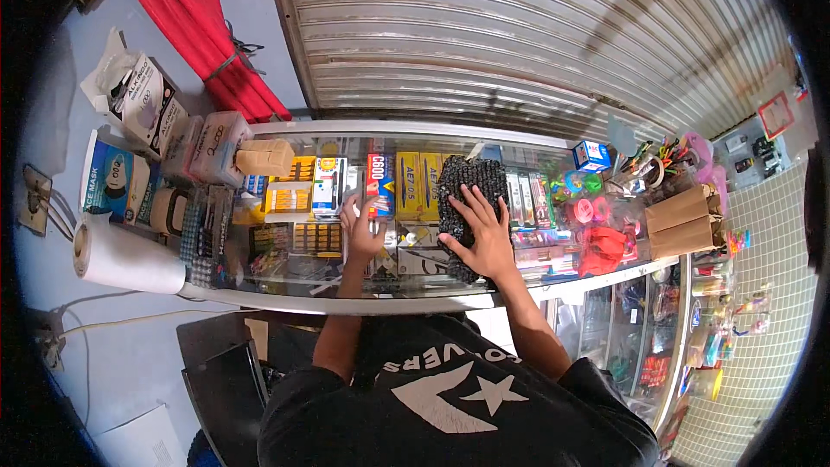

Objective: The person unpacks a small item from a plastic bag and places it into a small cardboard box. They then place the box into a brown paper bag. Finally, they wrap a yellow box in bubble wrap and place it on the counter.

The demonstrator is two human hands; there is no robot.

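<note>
My right hand (489, 243) lies flat with spread fingers on a black, ribbed, textured cloth or mat (462, 172). That cloth rests on the glass top of a display counter (292, 302). My left hand (364, 239) is over the glass to the left of the cloth, fingers apart and slightly curled, holding nothing; whether it touches the glass I cannot tell. Around it, through or on the glass, appear yellow pen boxes (408, 185), a red and blue box (380, 162) and a white and blue box (328, 185).
Plastic tubs (217, 149), a cardboard block (264, 157) and a white roll (130, 256) crowd the counter's left end. On the right stand a small blue box (591, 155), a red plastic bag (603, 250) and a brown cardboard box (684, 224). A roller shutter (486, 32) rises behind.
</note>
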